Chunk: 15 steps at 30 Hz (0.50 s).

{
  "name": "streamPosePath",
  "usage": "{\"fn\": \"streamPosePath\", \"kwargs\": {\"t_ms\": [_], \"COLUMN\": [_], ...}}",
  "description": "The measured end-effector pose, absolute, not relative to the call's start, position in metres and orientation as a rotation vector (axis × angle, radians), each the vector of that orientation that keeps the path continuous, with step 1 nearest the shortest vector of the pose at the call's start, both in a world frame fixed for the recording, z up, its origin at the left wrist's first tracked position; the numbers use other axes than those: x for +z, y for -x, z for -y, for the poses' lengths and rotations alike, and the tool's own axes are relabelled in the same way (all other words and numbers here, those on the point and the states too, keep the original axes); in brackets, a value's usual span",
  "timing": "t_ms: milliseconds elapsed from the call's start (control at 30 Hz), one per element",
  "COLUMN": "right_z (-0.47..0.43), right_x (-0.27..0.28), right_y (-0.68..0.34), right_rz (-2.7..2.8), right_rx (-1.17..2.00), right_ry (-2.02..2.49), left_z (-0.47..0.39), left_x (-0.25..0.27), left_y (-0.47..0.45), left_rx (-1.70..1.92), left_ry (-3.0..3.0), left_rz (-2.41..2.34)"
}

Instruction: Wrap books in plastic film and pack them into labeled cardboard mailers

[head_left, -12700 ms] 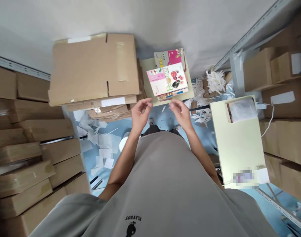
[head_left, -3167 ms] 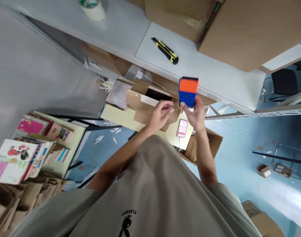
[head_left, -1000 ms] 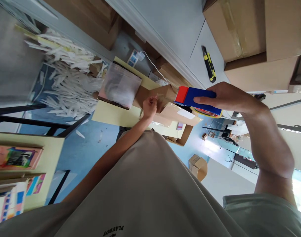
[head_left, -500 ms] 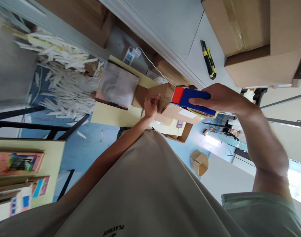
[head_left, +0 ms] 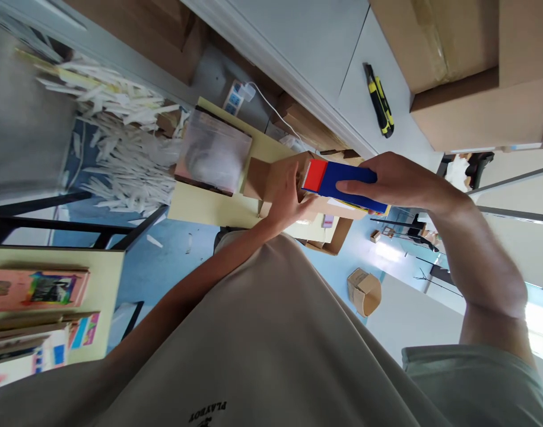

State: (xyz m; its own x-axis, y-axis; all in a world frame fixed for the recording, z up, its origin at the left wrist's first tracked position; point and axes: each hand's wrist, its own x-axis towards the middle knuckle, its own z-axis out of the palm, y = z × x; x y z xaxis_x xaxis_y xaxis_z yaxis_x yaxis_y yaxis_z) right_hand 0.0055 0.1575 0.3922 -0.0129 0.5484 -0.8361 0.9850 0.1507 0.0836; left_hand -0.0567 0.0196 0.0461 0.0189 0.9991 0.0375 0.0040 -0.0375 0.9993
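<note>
My right hand [head_left: 382,178] grips a blue tape dispenser [head_left: 351,181] with a red front piece and a toothed edge. A bit of yellow shows along its lower side. The dispenser lies over a brown cardboard box [head_left: 280,172], its red end pointing toward my left hand. My left hand [head_left: 286,201] is at the box beside that end, fingers stretched out and apart, holding nothing that I can see. Part of the box is hidden behind the dispenser and my hands.
Beside the box lies a plastic-wrapped flat stack [head_left: 213,151] on a pale yellow board [head_left: 195,204]. A black and yellow utility knife [head_left: 379,101] rests on the grey surface near a large carton [head_left: 485,115]. White paper strips [head_left: 120,160] are heaped at left.
My left hand has gone from pinched fingers on the box to spread fingers, moving right toward the dispenser. The dispenser's red end has shifted slightly left and down.
</note>
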Motion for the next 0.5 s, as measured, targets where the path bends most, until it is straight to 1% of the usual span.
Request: {"fn": "streamPosePath", "kwargs": {"t_ms": [133, 333, 500], "right_z": [-0.150, -0.148, -0.146], "right_x": [0.392, 0.392, 0.389], "right_y": [0.001, -0.008, -0.013], "right_rz": [-1.686, -1.683, -1.680], "right_rx": [-0.706, -0.665, -0.664], "right_ry": [-1.468, -1.463, -1.437], "left_z": [-0.025, -0.017, -0.024], "left_x": [0.043, 0.031, 0.043], "left_y": [0.063, 0.071, 0.085], "left_rx": [1.174, 1.167, 1.160], "left_ry": [-1.308, -1.311, -1.388], "left_rz": [-1.252, -1.217, -1.134]}}
